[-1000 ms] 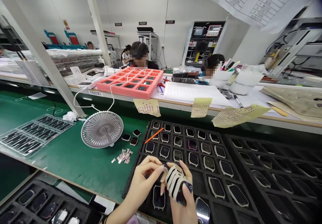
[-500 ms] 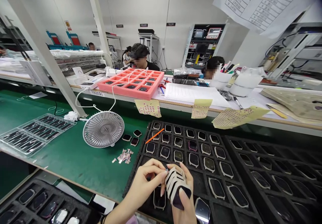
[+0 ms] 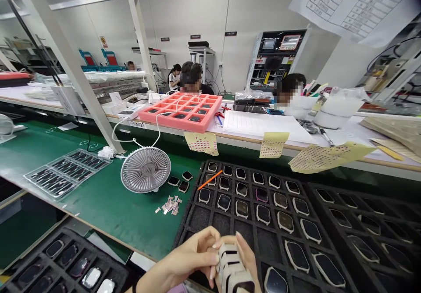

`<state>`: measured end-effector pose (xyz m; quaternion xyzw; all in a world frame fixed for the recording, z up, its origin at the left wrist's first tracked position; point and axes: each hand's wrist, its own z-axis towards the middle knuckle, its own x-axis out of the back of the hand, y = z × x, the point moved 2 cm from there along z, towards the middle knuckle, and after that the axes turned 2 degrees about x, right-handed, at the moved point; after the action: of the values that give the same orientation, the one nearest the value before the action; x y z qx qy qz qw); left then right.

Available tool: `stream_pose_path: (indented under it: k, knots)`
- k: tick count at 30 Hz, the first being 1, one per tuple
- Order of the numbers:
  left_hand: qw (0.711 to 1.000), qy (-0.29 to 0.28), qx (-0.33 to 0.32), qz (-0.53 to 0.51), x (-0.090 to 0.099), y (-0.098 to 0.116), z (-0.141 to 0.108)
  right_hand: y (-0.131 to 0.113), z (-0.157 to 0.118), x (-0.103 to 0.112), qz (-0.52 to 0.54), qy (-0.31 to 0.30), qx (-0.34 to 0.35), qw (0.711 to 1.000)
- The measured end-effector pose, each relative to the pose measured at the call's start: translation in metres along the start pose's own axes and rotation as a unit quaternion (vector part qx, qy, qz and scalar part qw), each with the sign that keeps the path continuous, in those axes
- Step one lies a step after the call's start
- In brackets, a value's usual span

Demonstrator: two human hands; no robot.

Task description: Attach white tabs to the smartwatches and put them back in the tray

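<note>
My right hand (image 3: 245,258) sits at the bottom edge of the view, gripping a stack of smartwatch bodies (image 3: 233,262) with pale separators between them. My left hand (image 3: 187,260) has its fingers closed against the side of that stack, and whatever lies in the fingertips is hidden. Both hands hover over the near end of a black foam tray (image 3: 200,216). Rows of square watch bodies (image 3: 241,209) lie in its slots. The hands hide the tray's nearest slots.
A second black tray (image 3: 362,227) lies to the right, and a third (image 3: 62,262) at lower left. On the green mat are a white fan (image 3: 145,169), small metallic pieces (image 3: 169,205) and clear blister trays (image 3: 67,172). A pink foam tray (image 3: 180,113) and co-workers (image 3: 289,91) are beyond.
Both hands and the stack sit lower in the view, near the bottom edge. The whole scene has shifted right as the head view turned. The left fingers no longer show a clear pinch.
</note>
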<state>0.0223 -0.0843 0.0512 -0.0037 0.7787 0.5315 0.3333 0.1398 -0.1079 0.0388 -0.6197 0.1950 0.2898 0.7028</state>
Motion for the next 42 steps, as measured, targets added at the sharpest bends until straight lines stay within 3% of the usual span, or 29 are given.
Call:
stream_pose_path:
  k: [2,4,5,7,9,10,12,22,25,27,29,31,33,35,39,42]
  knots:
    - [0.994,0.03,-0.009,0.101,0.014,0.013,-0.002,-0.001,0.005,0.0,0.002,0.006,-0.03,1.0]
    - [0.957,0.112,-0.021,0.268,0.037,0.031,-0.004,-0.006,0.011,0.001,0.011,0.019,-0.057,0.998]
    - [0.914,0.173,-0.039,0.366,0.052,0.041,-0.005,-0.009,0.014,0.002,0.017,0.03,-0.064,0.997]
    - [0.79,0.269,-0.056,0.548,0.079,0.055,-0.006,-0.016,0.019,0.005,0.028,0.056,-0.068,0.996]
    - [0.668,0.308,-0.022,0.677,0.103,0.06,-0.004,-0.022,0.021,0.007,0.034,0.076,-0.068,0.994]
    - [0.628,0.312,-0.004,0.713,0.112,0.06,-0.002,-0.024,0.022,0.007,0.037,0.081,-0.068,0.994]
    - [0.59,0.307,0.019,0.746,0.125,0.057,0.004,-0.026,0.022,0.007,0.041,0.089,-0.067,0.993]
    - [0.602,0.268,0.037,0.751,0.139,0.061,0.02,-0.027,0.024,0.01,0.065,0.093,-0.109,0.988]
    - [0.599,0.299,0.007,0.743,0.125,0.066,0.016,-0.024,0.027,0.012,0.074,0.092,-0.104,0.987]
    - [0.614,0.327,-0.049,0.717,0.102,0.07,0.009,-0.023,0.03,0.011,0.081,0.092,-0.094,0.988]
    - [0.674,0.329,-0.165,0.641,0.07,0.074,0.002,-0.023,0.031,0.009,0.091,0.094,-0.084,0.988]
    - [0.729,0.279,-0.24,0.577,0.034,0.073,-0.003,-0.024,0.031,0.004,0.099,0.099,-0.077,0.987]
    - [0.787,0.235,-0.278,0.498,0.004,0.066,-0.004,-0.025,0.03,0.0,0.099,0.104,-0.071,0.987]
    - [0.836,0.239,-0.294,0.398,-0.016,0.057,-0.001,-0.026,0.028,-0.002,0.092,0.116,-0.065,0.987]
    - [0.884,0.244,-0.286,0.279,-0.032,0.036,0.011,-0.023,0.023,0.0,0.064,0.155,-0.034,0.985]
    - [0.884,0.245,-0.298,0.264,-0.036,0.028,0.016,-0.017,0.02,0.003,0.025,0.183,0.003,0.983]
